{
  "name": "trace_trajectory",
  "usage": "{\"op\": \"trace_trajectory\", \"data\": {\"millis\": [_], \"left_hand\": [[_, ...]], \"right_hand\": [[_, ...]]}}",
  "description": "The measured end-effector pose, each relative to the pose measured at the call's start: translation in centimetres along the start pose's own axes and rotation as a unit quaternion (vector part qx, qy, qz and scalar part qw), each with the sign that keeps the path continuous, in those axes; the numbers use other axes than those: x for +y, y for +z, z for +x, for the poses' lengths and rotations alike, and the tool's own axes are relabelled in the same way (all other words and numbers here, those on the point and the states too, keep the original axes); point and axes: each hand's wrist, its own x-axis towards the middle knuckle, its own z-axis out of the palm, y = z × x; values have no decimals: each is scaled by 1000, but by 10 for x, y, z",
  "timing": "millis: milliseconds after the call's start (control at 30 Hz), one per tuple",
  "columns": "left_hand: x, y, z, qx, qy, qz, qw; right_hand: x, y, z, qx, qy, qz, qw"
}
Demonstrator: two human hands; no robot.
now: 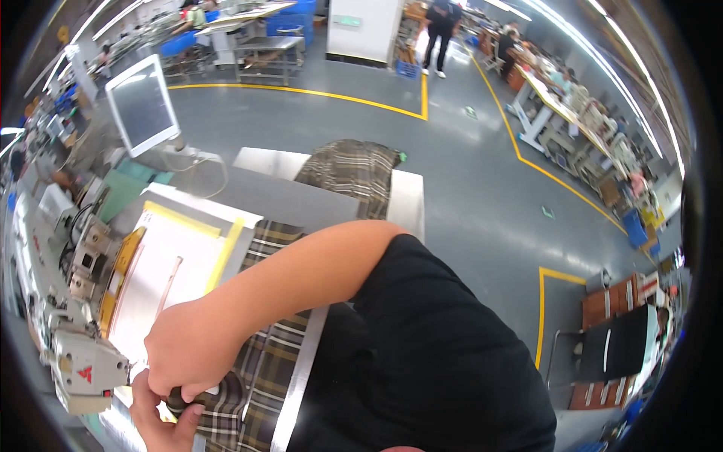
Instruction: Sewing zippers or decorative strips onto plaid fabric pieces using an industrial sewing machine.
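Brown, black and white plaid fabric (267, 365) lies along the near edge of the sewing table, and part of it is folded up beside the sewing machine head (86, 369). My right hand (192, 343) reaches across from the right with its fingers bent down, gripping the folded part. From below, my left hand (162, 422) pinches the same fold, thumb on the near side. The two hands almost meet. My right hand partly hides the fold and the machine's needle area.
A white sheet (192, 248) edged with yellow tape covers the table beyond my hands. A screen (143, 105) stands at the far left. More plaid cloth (350, 169) drapes over a white stand. A black chair (614, 343) is at right; a person (439, 34) stands in the aisle.
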Motion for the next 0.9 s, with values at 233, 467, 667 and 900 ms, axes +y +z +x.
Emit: {"op": "trace_trajectory", "data": {"millis": [233,467,667,900], "left_hand": [[-74,-51,-56,-39,-223,-136,965],[-132,-73,-118,81,-334,18,939],[-150,-55,-80,181,-274,96,940],[-140,-27,-108,208,-217,128,945]], "right_hand": [[67,-19,-28,-157,106,117,975],[145,24,-50,-205,167,99,959],[179,7,-66,-2,271,51,961],[166,-22,-81,46,280,-19,959]]}}
